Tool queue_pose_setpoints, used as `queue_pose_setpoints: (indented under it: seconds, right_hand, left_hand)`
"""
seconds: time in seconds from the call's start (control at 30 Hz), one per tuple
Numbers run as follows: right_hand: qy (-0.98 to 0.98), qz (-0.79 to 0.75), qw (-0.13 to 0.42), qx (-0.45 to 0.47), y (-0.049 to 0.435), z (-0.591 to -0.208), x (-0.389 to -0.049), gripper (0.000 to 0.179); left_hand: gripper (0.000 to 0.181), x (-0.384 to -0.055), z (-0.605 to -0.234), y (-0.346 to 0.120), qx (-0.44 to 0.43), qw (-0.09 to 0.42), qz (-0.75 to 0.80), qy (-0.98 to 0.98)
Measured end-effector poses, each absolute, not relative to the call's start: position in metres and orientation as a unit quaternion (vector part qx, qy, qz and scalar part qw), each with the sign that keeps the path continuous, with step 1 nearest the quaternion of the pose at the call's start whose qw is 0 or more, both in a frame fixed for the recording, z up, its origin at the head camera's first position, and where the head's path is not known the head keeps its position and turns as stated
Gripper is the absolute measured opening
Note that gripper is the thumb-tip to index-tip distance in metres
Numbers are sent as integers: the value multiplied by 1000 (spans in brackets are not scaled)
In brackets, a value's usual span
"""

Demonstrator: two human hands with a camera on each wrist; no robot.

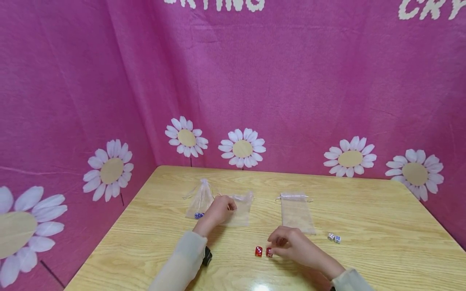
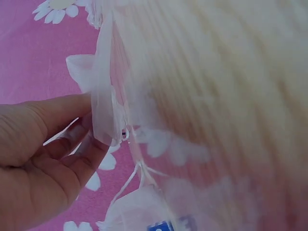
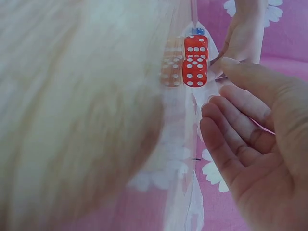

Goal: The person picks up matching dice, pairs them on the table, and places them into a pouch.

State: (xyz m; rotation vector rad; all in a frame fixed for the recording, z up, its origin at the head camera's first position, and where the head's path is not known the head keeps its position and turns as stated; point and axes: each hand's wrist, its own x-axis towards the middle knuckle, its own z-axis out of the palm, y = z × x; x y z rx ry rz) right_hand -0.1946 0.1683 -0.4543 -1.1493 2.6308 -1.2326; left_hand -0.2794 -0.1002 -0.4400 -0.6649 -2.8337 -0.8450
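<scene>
My left hand [image 1: 219,208] pinches the upper edge of the middle sheer drawstring bag [image 1: 240,216]; in the left wrist view the pale fabric [image 2: 103,106] lies between thumb and fingers. My right hand [image 1: 295,245] is low over the table, beside two red dice with white pips. The thumb is right at the nearer red die [image 1: 269,252], and the other red die [image 1: 258,251] stands just to its left. In the right wrist view the fingers [image 3: 231,120] are loosely bent with nothing between them, close to the red dice [image 3: 195,72].
A gathered sheer bag [image 1: 203,198] holding blue dice [image 1: 199,216] stands at the left. Another sheer bag [image 1: 296,212] lies flat at the right, with two white dice [image 1: 334,238] near its lower corner. Behind the wooden table [image 1: 364,210] hangs a pink flowered cloth [image 1: 291,101].
</scene>
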Motion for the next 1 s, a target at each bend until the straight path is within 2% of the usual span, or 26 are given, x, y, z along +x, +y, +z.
queue_pose_setpoints:
  seconds: [0.13,0.3,1.0]
  right_hand:
    - [845,-398,-5,-357,169,-455,-195,15]
    - [851,-409,-14,-330,169,-455,-197,16]
    - [833,-517,-26,-196,162,-446,-210,23]
  left_hand:
    - [12,-275,-439,-99,-226,65,-277,-932]
    - [7,-267,-435,-96,-221,47,-297,-928]
    - [5,-228,-410,-72,-269,83,-276,-919]
